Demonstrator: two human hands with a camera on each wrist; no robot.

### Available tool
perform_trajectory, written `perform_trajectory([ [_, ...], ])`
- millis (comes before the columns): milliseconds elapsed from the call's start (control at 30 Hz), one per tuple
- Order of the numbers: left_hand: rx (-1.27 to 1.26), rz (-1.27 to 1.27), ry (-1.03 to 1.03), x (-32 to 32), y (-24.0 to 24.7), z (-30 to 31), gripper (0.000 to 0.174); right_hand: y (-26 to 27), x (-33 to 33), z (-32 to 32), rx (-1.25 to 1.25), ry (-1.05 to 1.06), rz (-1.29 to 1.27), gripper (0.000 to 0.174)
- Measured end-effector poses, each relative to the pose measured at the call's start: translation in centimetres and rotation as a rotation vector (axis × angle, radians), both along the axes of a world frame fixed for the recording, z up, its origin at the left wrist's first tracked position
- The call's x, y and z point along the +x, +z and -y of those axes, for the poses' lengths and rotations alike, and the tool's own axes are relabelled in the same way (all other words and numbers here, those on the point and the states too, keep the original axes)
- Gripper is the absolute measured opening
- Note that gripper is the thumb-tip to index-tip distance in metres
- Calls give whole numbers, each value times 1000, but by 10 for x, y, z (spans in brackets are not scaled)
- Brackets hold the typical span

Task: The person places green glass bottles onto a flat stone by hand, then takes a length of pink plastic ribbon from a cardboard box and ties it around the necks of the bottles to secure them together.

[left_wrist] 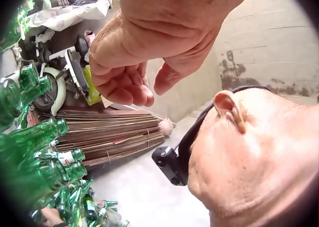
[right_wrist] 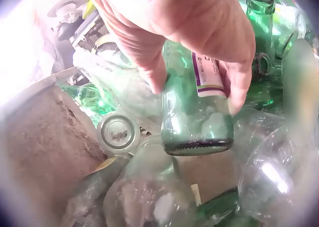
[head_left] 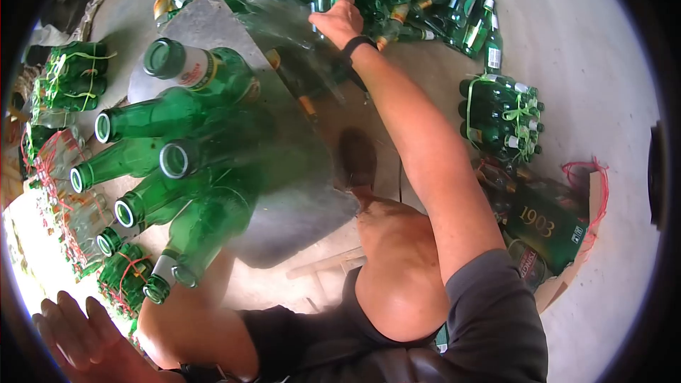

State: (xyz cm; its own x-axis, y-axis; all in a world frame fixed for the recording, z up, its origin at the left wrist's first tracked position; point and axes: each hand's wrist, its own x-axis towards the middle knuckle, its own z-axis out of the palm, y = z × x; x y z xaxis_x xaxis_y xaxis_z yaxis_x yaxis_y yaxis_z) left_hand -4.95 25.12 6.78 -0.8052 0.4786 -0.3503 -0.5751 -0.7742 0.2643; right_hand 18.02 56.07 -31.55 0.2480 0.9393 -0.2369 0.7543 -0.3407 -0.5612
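Note:
My right hand (head_left: 340, 23) reaches to the bottle pile at the far side and grips a pale green glass bottle (right_wrist: 197, 122) by its body. The right wrist view shows its base facing down and a white label with a purple border under my fingers. Clear bottles lie around and below it, among them one with a round base (right_wrist: 118, 132). My left hand (head_left: 78, 333), at the lower left, holds nothing, its fingers loose and apart from any bottle. Beside it, several green bottles (head_left: 149, 117) stand upright together, mouths up, on a grey board (head_left: 284, 230).
Loose green bottles (head_left: 468, 7) heap at the far side. Strapped bottle bundles stand at left (head_left: 76, 74) and right (head_left: 504, 117). A carton (head_left: 546, 220) with bottles sits at right. Behind are flattened cardboard (left_wrist: 109, 130) and a scooter (left_wrist: 50, 92).

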Motion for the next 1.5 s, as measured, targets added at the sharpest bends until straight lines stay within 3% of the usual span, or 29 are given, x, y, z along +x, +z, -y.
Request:
perform_trajectory([
  [67, 336, 288, 141, 4, 0, -5, 30, 0, -1, 1, -12, -13, -17, 64],
  [233, 291, 271, 72, 1, 0, 3, 26, 8, 2, 6, -6, 39, -56, 66],
  [300, -392, -1049, -704, -19, -11, 24, 30, 7, -2, 8, 15, 61, -8, 68],
  [400, -424, -860, -497, -5, -15, 30, 37, 14, 7, 16, 104, 144, -70, 63],
  [467, 47, -1067, -1581, -118, -14, 27, 45, 23, 12, 22, 141, 151, -104, 66],
  [533, -542, -939, -546, -2, -10, 35, 33, 30, 19, 28, 197, 123, -97, 72],
  [567, -284, -961, -825, -6, -10, 32, 32, 34, 21, 30, 220, 108, -108, 73],
  [667, -400, -1063, -865, 7, -3, 38, 34, 45, 34, 46, 349, 106, -267, 70],
  [733, -471, -1099, -811, 10, -2, 43, 34, 68, 35, 64, 358, 96, -364, 64],
  [800, -349, -1151, -902, 5, -7, 50, 36, 79, 44, 83, 371, 156, -522, 55],
  [833, -540, -1144, -733, 20, -9, 49, 38, 85, 44, 97, 382, 172, -617, 53],
  [867, -466, -1110, -725, 20, -11, 51, 39, 93, 46, 113, 393, 187, -711, 50],
  [933, -747, -1072, -662, 39, 4, 47, 36, 124, 40, 152, 361, 249, -837, 47],
  [1067, -570, -1118, -659, 27, -7, 46, 32, 150, 43, 209, 315, 449, -806, 53],
  [1300, -561, -1128, -647, 29, -6, 44, 26, 150, 33, 250, 335, 654, -580, 73],
  [1500, -541, -1140, -679, 30, -7, 41, 26, 147, 15, 259, 321, 693, -637, 68],
])
